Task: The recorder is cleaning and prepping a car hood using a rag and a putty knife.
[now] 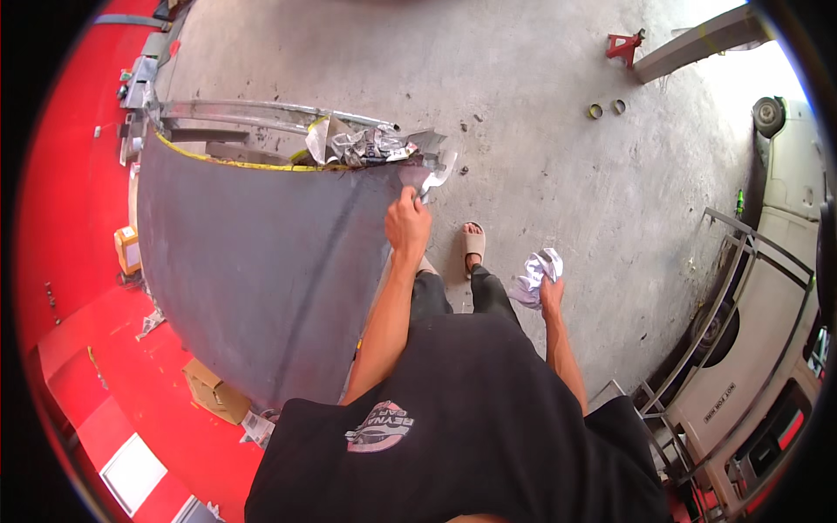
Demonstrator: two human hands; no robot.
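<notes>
A large grey car panel (253, 235), which looks like a bonnet, lies to my left with yellow tape along its far edge. At its far right corner, my left hand (407, 225) is closed round a flat-bladed scraper (413, 175), the blade at the corner. Whether the blade touches the panel I cannot tell. Crumpled newspaper (375, 146) is bunched along the edge beside the blade. Low on the right, away from the panel, my right hand (551, 295) grips a crumpled white-and-grey sheet (534, 277); whether it is cloth or paper is unclear.
A metal rail (279, 113) runs behind the panel's far edge. A red jack stand (624, 48) and two small rings (595, 111) are on the concrete floor. To the right are a metal frame (697, 344) and a pale vehicle (793, 174). A cardboard box (214, 390) lies left.
</notes>
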